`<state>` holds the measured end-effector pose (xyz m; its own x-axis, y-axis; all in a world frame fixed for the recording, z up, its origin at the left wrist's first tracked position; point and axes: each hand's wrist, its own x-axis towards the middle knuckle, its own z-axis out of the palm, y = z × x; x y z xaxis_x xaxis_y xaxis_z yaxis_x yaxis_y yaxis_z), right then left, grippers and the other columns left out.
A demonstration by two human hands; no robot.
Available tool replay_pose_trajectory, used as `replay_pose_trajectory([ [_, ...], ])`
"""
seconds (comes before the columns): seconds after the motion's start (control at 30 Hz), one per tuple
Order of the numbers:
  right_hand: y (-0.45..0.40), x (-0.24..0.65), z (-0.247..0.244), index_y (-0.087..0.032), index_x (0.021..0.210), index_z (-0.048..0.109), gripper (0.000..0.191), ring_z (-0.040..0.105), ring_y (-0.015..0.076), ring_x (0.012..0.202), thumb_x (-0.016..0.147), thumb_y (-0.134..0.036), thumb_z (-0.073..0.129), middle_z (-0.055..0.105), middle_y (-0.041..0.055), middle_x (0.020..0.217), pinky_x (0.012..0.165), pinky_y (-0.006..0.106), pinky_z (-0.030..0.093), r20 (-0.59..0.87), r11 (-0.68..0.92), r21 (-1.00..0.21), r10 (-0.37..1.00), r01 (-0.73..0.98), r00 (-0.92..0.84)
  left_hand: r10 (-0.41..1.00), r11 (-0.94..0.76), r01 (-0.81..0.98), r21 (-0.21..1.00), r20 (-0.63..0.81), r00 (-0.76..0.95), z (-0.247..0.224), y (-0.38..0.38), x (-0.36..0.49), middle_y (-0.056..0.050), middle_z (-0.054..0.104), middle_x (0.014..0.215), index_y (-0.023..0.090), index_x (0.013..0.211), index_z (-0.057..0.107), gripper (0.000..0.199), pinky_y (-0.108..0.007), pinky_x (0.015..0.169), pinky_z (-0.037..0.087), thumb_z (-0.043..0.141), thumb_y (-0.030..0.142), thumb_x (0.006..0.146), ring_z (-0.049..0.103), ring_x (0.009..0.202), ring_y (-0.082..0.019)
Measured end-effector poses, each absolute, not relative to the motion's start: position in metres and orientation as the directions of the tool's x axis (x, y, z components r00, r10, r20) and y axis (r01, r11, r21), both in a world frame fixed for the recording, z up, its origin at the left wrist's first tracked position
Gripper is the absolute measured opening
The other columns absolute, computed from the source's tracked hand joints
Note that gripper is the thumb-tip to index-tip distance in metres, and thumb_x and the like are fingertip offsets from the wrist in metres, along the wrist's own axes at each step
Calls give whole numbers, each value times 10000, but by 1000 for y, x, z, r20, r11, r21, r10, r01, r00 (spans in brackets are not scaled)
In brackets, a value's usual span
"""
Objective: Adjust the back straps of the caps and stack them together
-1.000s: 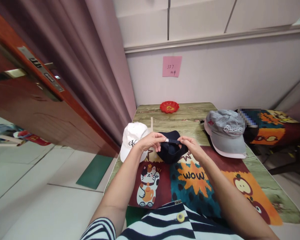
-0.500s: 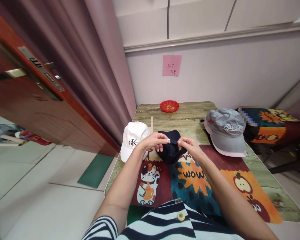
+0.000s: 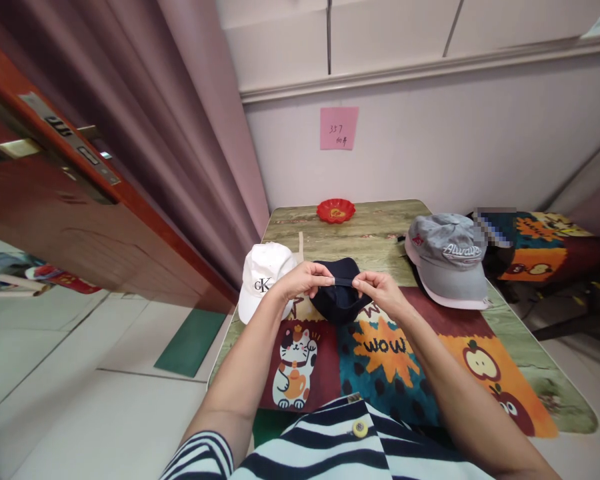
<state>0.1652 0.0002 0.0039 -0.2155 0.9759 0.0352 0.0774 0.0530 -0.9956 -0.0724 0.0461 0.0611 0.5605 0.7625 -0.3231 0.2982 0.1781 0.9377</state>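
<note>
A dark navy cap (image 3: 341,308) rests on the printed mat at the middle of the table, its back strap turned up towards me. My left hand (image 3: 305,279) pinches the strap at its left end, beside the small buckle. Thumb and fingers of my right hand (image 3: 377,288) pinch the strap's other end. The strap stretches straight between the two hands. Just left of my left hand sits a white cap (image 3: 261,270) with dark "CK" letters, partly covered by my forearm. Off to the right stand grey caps (image 3: 447,257) marked "Always", one seemingly over another with a pinkish brim.
The colourful mat (image 3: 300,367) covers the near part of the wood-patterned table (image 3: 370,230). At the back lies a red scalloped dish (image 3: 336,211). A wooden door (image 3: 55,213) and a mauve curtain (image 3: 200,133) stand at left. A second printed surface (image 3: 540,250) is at right.
My fingers have closed up slightly along the navy cap's strap, with the left fingers more curled. The whole view has shifted a little; the other caps stay in place.
</note>
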Motion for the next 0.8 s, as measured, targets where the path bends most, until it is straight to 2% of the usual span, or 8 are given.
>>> replay_pose_trajectory([
  [0.3,-6,179,7,-191,834,675,456,549,124,467,866,-641,608,648,4,683,451,247,419,-58,19,-974,941,224,-333,779,30,433,901,-292,555,50,42,-81,8,596,606,170,823,739,320,-216,446,320,765,481,750,448,443,-84],
  [0.4,-9,192,7,-219,984,721,432,681,206,708,772,-596,741,729,42,879,674,335,543,-19,188,-885,899,426,-437,819,-201,489,849,-128,559,52,38,-85,-72,722,899,188,724,748,294,-242,622,441,756,479,769,622,717,-158],
  [0.47,-10,199,6,-253,1040,737,475,699,280,955,667,-526,845,748,63,1054,940,484,510,31,323,-782,874,533,-484,817,-337,490,804,-9,577,57,33,-87,-90,718,1109,200,665,730,294,-267,798,468,769,474,764,641,992,-222],
  [0.5,-10,202,6,-265,1030,745,454,678,307,1060,651,-488,860,744,64,1118,1043,561,432,59,370,-740,868,562,-494,808,-366,482,796,14,589,61,30,-87,-86,714,1116,203,659,719,300,-273,836,463,763,478,772,628,1039,-231],
  [0.57,-11,206,9,-271,935,760,279,645,320,1154,713,-431,816,753,51,1110,1126,636,307,90,398,-721,866,568,-492,785,-332,464,822,-32,619,69,24,-87,-62,705,920,201,684,695,335,-260,769,459,718,508,815,629,899,-199],
  [0.67,-13,211,20,-239,809,754,174,697,281,961,794,-413,751,763,36,886,1019,547,457,40,258,-872,885,416,-464,758,-152,385,910,-142,637,82,19,-87,10,554,642,181,698,633,404,-221,574,390,681,554,844,504,595,-117],
  [0.73,-15,211,30,-204,769,741,248,690,237,762,742,-440,811,739,36,771,816,418,555,9,97,-978,902,183,-431,764,13,243,970,-167,623,88,18,-87,22,532,620,168,719,615,421,-207,527,372,708,565,825,472,541,-93],
  [0.8,-16,207,39,-182,769,733,327,668,197,660,661,-453,882,729,31,728,670,321,556,15,-30,-993,929,-115,-370,780,175,-1,985,-138,610,88,17,-85,2,598,664,153,785,636,415,-208,557,429,749,552,798,542,564,-101],
])
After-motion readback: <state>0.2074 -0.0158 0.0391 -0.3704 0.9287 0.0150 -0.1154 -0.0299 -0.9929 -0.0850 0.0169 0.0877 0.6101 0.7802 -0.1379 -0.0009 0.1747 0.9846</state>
